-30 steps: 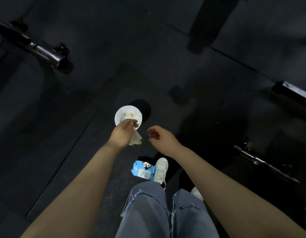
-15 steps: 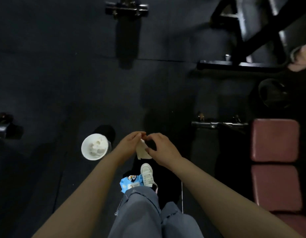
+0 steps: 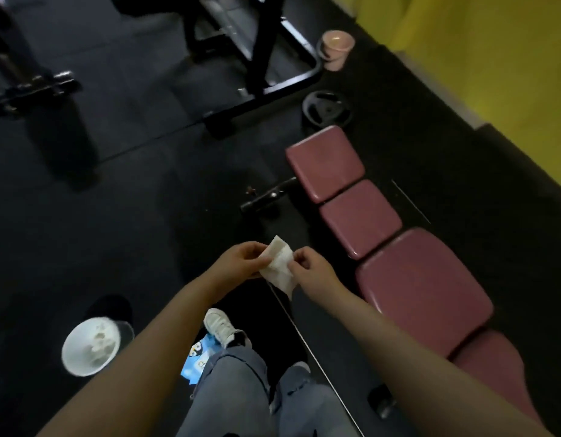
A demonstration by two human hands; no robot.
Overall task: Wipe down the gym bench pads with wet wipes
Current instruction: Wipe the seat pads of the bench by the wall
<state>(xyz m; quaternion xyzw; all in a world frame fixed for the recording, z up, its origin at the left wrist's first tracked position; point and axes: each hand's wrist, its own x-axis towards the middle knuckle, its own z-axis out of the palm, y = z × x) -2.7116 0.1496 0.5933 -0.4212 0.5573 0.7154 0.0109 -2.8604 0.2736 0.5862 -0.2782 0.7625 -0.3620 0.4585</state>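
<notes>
No words, numbers or brand names come through legibly anywhere here. The blue wipes pack (image 3: 197,361) on the floor by the shoe shows a cartoon penguin picture and a pale label patch, but its print is too small and blurred to read.

Left arm: bare forearm entering from the lower left of the frame, running up and right toward centre. Left hand (image 3: 241,261): just left of centre frame, back of hand toward the camera, fingers curled, thumb and fingertips pinching the left edge of a white wet wipe (image 3: 279,268). Right arm: bare forearm entering from the lower right corner, running up and left. Right hand (image 3: 313,272): just right of centre, knuckles up, fingers curled inward, pinching the wipe's right edge. Hands level with one another, close together, joined only by the wipe. Legs in grey jeans at bottom centre.
</notes>
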